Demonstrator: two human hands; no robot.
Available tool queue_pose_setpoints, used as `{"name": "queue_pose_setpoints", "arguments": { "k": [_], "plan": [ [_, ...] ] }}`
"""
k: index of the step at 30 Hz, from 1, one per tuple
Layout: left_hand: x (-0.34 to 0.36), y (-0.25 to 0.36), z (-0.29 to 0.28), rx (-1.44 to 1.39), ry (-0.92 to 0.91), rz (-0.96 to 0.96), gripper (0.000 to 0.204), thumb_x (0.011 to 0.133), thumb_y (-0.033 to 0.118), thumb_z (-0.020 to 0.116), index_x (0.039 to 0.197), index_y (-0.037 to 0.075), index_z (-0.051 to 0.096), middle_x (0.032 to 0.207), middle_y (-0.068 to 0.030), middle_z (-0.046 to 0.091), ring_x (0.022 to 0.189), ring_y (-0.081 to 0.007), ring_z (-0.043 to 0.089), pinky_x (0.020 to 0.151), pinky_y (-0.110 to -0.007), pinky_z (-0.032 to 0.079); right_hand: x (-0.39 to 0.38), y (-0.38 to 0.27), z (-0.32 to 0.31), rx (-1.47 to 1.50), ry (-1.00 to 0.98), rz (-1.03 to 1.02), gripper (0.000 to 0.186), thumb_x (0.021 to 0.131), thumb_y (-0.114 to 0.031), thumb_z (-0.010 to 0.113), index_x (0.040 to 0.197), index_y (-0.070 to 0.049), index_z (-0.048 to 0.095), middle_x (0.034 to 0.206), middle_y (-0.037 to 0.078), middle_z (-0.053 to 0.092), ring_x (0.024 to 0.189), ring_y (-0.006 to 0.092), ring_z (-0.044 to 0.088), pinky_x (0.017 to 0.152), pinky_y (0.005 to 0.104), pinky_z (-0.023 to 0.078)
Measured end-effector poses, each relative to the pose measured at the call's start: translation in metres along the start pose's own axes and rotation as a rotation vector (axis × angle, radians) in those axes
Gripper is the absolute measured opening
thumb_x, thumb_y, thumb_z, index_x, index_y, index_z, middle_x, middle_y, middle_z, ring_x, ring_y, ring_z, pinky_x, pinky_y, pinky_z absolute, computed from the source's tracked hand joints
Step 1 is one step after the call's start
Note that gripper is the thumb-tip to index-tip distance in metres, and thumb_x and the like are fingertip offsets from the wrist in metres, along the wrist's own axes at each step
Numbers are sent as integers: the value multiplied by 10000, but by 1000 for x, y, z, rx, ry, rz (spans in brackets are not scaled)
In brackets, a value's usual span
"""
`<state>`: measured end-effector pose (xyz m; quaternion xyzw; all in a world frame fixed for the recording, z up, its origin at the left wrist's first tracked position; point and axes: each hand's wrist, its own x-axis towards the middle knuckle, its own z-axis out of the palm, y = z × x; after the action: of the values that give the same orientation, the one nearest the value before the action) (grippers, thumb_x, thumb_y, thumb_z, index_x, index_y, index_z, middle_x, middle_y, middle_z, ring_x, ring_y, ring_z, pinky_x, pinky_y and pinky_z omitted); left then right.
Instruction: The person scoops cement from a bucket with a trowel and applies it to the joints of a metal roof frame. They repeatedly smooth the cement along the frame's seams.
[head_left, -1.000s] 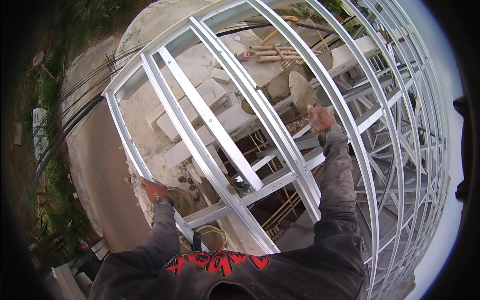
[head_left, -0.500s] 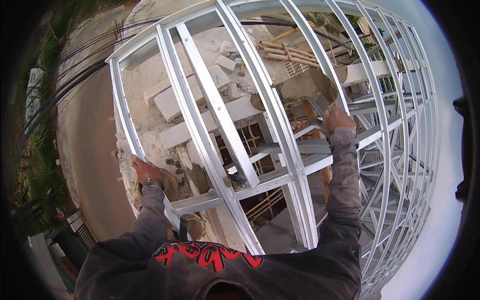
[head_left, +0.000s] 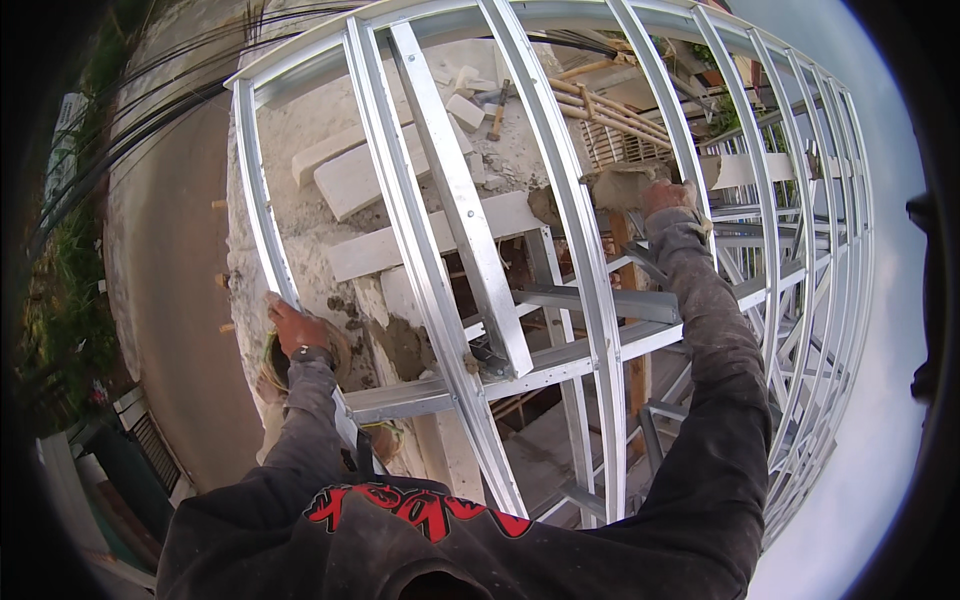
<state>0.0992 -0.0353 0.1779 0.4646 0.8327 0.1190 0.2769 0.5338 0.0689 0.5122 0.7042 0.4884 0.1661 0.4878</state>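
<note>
Here, at far left, a brown road runs below the frame. The left hand lies over the edge rail, its fingers close together and in contact with the metal; whether they wrap fully round it cannot be told. Next, pale blocks lie beneath the middle rails, with a hammer just beyond. Farther right, grey mortar coats a stretch of wall seen between rails. The right hand overlaps this patch, near another rail. Its fingers are bent and narrowly spaced; what they hold, if anything, is not discernible.
</note>
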Motion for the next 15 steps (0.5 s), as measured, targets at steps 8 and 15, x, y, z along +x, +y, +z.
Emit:
{"name": "queue_pose_setpoints", "arguments": {
  "k": [8,15],
  "plan": [
    [-3,6,-7,9,-20,-21,889,775,70,606,1483,58,71,1358,-308,370,1076,-447,550,874,-467,489,-50,7,-24,266,-18,170,222,855,-188,569,1037,-144,689,1070,93,675,987,277,663,907,453,465],
    [-6,11,-13,35,-61,-33,916,757,92,647,1475,37,81,1361,-278,357,1053,-437,565,830,-458,513,-119,62,-14,237,-335,277,276,822,-203,611,1086,-154,672,1113,118,660,1043,278,641,907,444,495]
  ]
}}
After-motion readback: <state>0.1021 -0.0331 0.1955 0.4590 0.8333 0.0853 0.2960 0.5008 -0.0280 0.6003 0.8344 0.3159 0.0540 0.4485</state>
